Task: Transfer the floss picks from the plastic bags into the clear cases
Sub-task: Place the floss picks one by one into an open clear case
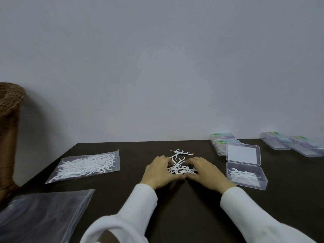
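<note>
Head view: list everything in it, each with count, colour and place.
dark brown table: one, across the foreground.
loose white plastic floss picks: a pile, table centre, between the hands.
clear zip bag of white floss picks: one, table's left.
empty clear plastic bag: one, near left corner.
open clear plastic case: one, a few picks inside, right of the pile.
closed clear cases with pastel labels: about four, far right edge.
brown wicker basket: one, far left.
grey wall: behind.
left hand, right hand: white sleeves, gathering the pile.
</note>
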Motion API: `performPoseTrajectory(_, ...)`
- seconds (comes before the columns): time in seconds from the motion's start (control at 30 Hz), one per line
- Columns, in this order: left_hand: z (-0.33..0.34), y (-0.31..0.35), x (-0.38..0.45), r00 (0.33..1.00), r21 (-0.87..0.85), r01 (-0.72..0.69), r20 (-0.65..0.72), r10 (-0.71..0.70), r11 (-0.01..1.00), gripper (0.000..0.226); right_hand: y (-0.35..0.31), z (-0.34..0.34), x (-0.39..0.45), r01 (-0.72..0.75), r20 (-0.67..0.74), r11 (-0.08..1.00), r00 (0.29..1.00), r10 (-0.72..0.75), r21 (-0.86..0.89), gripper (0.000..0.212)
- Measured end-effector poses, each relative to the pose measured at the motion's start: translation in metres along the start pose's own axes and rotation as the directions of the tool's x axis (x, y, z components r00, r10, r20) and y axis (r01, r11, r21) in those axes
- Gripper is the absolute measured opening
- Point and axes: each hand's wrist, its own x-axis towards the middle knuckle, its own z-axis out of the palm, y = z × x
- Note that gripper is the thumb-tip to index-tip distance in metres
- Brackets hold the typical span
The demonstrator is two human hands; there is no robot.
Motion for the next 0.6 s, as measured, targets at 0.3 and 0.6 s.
performPoseTrajectory(0.3, -0.006, -0.01, 0.008, 0.996, -0.164, -0.057, 0.058, 0.067, 0.985, 0.032, -0.004, -0.007, 0.001, -0.079, 0.029, 0.997, 0.996, 0.079, -0.027, 0.018)
performPoseTrajectory(0.6, -0.004, -0.01, 0.009, 0.98, 0.133, -0.201, 0.031, 0.198, 0.971, 0.012, 0.001, -0.019, -0.003, -0.225, 0.134, 0.958, 0.97, 0.203, 0.18, 0.015)
